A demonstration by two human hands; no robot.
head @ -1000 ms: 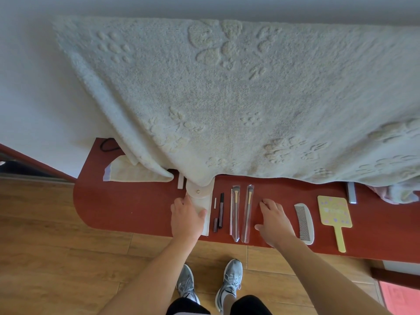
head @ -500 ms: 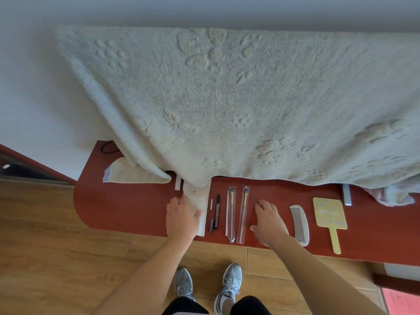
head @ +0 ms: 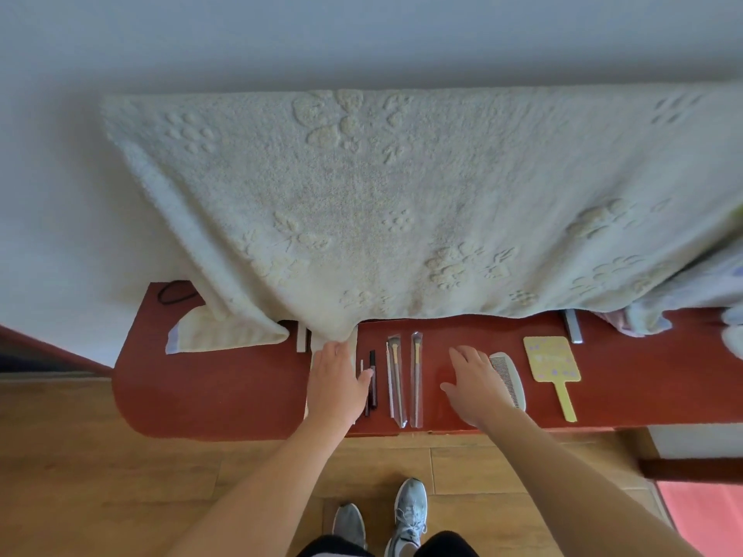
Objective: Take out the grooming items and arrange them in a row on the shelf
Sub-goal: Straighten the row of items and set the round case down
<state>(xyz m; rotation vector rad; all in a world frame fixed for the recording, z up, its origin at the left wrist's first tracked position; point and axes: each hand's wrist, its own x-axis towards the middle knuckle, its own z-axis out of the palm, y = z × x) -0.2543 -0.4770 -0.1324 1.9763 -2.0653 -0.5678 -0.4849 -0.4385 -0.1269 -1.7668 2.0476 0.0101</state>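
Grooming items lie in a row on the red shelf (head: 209, 396). From left: a white pouch (head: 354, 347) almost hidden under my left hand (head: 337, 381), thin dark pencils (head: 372, 379), two makeup brushes in clear sleeves (head: 396, 379) (head: 416, 377), a white comb (head: 510, 377) and a yellow hand mirror (head: 553, 360). My left hand rests flat on the pouch, fingers straight. My right hand (head: 474, 381) lies open on the bare shelf between the brushes and the comb, its edge beside the comb.
A large cream towel (head: 382, 203) hangs from the wall over the shelf's back edge. A folded cloth (head: 217, 337) and a black hair tie (head: 175, 295) lie at the shelf's left. A metal piece (head: 573, 325) stands behind the mirror. Wooden floor and my shoes are below.
The camera has tilted up, so the shelf sits lower in view. Both hands stay flat on the shelf in nearly the same places.
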